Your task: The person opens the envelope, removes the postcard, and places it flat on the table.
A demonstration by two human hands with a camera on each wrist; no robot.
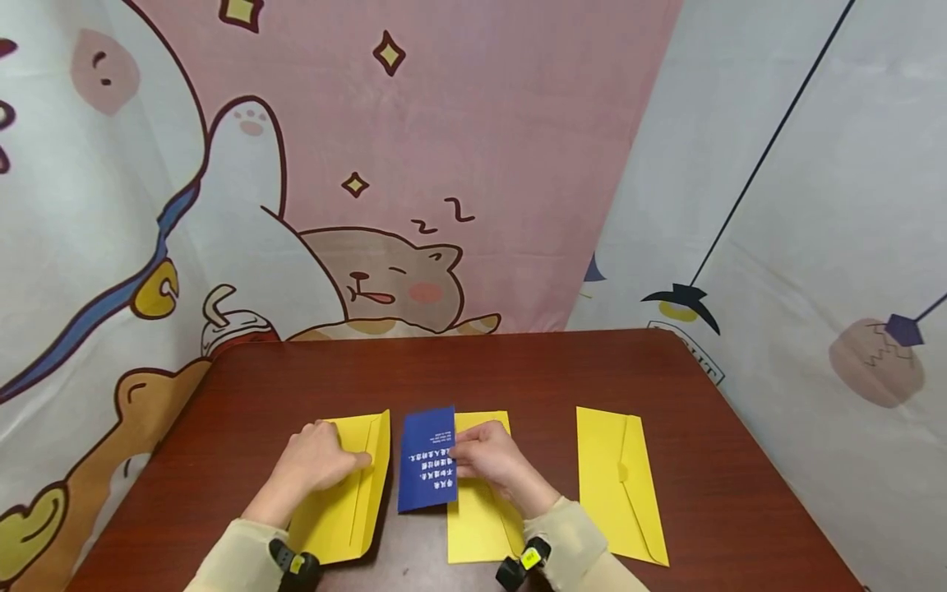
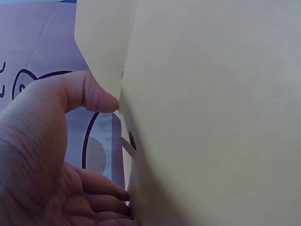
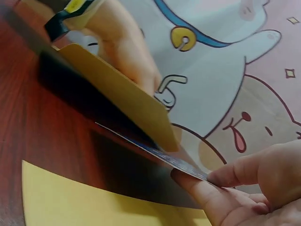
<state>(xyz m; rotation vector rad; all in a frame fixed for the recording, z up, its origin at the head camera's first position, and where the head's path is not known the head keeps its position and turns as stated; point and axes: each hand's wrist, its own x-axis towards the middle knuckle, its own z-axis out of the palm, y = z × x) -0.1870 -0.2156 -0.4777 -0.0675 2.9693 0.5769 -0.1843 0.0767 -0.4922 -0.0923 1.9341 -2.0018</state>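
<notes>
On the left, my left hand [image 1: 314,460] grips a yellow envelope [image 1: 336,526], which is tilted with its right edge raised off the table. In the left wrist view the thumb [image 2: 94,96] presses near the flap of the envelope [image 2: 216,94], with the fingers along the lower part. A blue card [image 1: 423,464] with white printed text is pinched by my right hand [image 1: 491,456] at its right edge. The right wrist view shows the card [image 3: 164,157] nearly edge-on between thumb and fingers, above the table and close to the left envelope [image 3: 124,99].
Beneath my right hand a second yellow envelope [image 1: 481,526] lies on the dark red-brown table [image 1: 518,370]. A third yellow envelope [image 1: 607,485] lies further right, flap side up. Behind the table hangs a cartoon-printed cloth [image 1: 518,164].
</notes>
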